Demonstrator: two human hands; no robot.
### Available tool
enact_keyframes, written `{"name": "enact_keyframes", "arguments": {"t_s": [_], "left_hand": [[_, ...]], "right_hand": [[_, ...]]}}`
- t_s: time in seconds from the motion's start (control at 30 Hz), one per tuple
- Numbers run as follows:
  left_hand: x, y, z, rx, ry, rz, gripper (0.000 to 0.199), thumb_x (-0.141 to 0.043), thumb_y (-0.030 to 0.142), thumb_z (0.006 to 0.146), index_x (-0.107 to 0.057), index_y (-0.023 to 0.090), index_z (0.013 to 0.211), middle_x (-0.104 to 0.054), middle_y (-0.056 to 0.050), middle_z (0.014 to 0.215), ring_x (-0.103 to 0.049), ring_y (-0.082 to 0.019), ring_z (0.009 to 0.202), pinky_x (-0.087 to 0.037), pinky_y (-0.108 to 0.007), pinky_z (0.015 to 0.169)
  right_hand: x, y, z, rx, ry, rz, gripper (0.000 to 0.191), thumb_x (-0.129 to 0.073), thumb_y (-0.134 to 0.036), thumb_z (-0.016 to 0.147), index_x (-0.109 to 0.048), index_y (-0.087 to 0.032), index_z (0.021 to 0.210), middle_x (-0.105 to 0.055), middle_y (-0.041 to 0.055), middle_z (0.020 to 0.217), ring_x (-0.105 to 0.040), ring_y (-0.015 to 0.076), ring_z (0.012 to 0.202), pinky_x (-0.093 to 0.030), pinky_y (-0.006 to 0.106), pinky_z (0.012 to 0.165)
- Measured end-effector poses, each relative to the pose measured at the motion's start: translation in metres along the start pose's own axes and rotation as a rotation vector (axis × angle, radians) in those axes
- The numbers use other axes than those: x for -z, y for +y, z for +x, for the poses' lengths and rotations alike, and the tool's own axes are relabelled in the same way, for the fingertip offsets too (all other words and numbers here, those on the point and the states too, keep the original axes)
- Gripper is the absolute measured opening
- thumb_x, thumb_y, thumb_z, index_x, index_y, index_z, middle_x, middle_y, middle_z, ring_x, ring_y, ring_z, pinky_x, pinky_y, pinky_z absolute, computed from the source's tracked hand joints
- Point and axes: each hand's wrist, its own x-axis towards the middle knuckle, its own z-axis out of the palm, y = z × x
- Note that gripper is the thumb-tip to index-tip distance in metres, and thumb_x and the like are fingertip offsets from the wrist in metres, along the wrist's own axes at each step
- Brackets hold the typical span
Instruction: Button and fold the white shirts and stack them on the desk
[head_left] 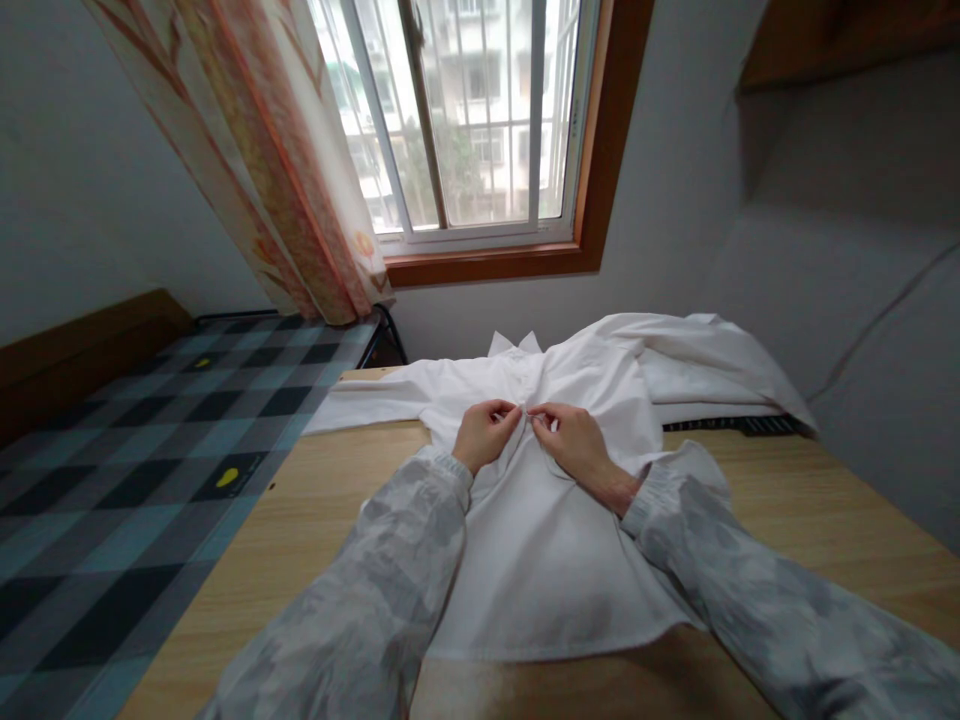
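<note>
Two hands pinch a white collared cloth shirt (555,570).

Left (487,432) and right (571,438) fingertips grip its front placket.

White shirt, checked bed cover, patterned curtain

Shirt (555,560): plain white, greyish in the folds. My sleeves (397,560): pale grey and white, blotchy print. Table (300,540): light yellow-tan, wood grain. Bed cover (135,540): black, dark grey and muted blue-green checks, small yellow marks. Curtain (255,150): cream, orange-red and tan bands, brownish branch and orange flower print. Window trim (609,130): reddish brown. Wall (675,190): plain grey. Headboard (97,335): dark brown. Shelf (847,40): brown.
</note>
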Motion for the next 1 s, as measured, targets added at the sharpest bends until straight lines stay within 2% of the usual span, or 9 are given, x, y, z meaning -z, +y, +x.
{"name": "enact_keyframes", "arguments": {"t_s": [0.13,0.3,0.47,0.57,0.8,0.9,1.0], "left_hand": [[0.000,0.000,0.000,-0.001,-0.003,0.010,0.033,-0.071,0.046,0.090,-0.084,0.016,0.086,-0.082,-0.006,0.081,-0.065,-0.017,0.068,-0.048,-0.028,0.065],[0.000,-0.004,0.002,-0.004,-0.024,-0.020,0.033,-0.070,0.046,0.089,-0.084,0.016,0.087,-0.081,-0.006,0.082,-0.066,-0.017,0.068,-0.048,-0.027,0.064],[-0.001,-0.004,0.003,0.001,-0.020,-0.034,0.034,-0.071,0.046,0.089,-0.085,0.015,0.089,-0.082,-0.006,0.082,-0.066,-0.017,0.069,-0.050,-0.028,0.067],[-0.001,-0.003,0.003,0.003,-0.012,-0.040,0.036,-0.072,0.049,0.090,-0.085,0.016,0.089,-0.081,-0.006,0.082,-0.067,-0.017,0.071,-0.051,-0.028,0.068],[-0.002,-0.010,0.005,-0.002,-0.039,-0.060,0.037,-0.071,0.050,0.089,-0.083,0.015,0.089,-0.080,-0.006,0.081,-0.064,-0.017,0.068,-0.048,-0.027,0.064],[-0.003,-0.012,0.006,-0.014,-0.040,-0.066,0.035,-0.070,0.048,0.090,-0.080,0.015,0.087,-0.078,-0.006,0.080,-0.064,-0.016,0.068,-0.048,-0.027,0.064],[-0.003,-0.012,0.006,-0.031,-0.042,-0.095,0.033,-0.069,0.047,0.090,-0.077,0.015,0.086,-0.077,-0.005,0.080,-0.065,-0.016,0.070,-0.049,-0.027,0.066]], "right_hand": [[0.002,-0.002,-0.002,0.042,0.034,0.031,0.022,-0.068,-0.030,0.099,-0.087,-0.027,0.110,-0.084,0.0029,0.100,-0.073,0.0202,0.081,-0.051,0.029,0.077],[0.005,-0.008,-0.005,0.137,-0.006,-0.073,0.024,-0.065,-0.031,0.103,-0.086,-0.030,0.113,-0.084,0.0032,0.099,-0.073,0.0207,0.086,-0.049,0.028,0.078],[0.006,-0.010,-0.006,0.163,-0.037,-0.193,0.024,-0.064,-0.029,0.104,-0.085,-0.030,0.116,-0.083,0.0040,0.101,-0.073,0.0213,0.089,-0.046,0.028,0.076],[0.007,-0.011,-0.007,0.171,-0.053,-0.218,0.023,-0.062,-0.030,0.105,-0.085,-0.029,0.109,-0.082,0.0043,0.099,-0.072,0.0204,0.087,-0.045,0.028,0.075],[0.007,-0.010,-0.003,0.140,-0.006,-0.049,0.029,-0.061,-0.037,0.106,-0.082,-0.025,0.090,-0.078,0.0029,0.085,-0.068,0.0185,0.076,-0.046,0.028,0.073],[0.004,-0.008,0.000,0.077,0.029,0.077,0.022,-0.062,-0.033,0.104,-0.079,-0.023,0.095,-0.079,0.0029,0.089,-0.067,0.0180,0.074,-0.049,0.028,0.075],[0.002,-0.005,0.002,0.068,0.065,0.102,0.014,-0.070,-0.035,0.097,-0.075,-0.021,0.100,-0.079,0.0037,0.094,-0.066,0.0190,0.078,-0.050,0.029,0.078]]}}
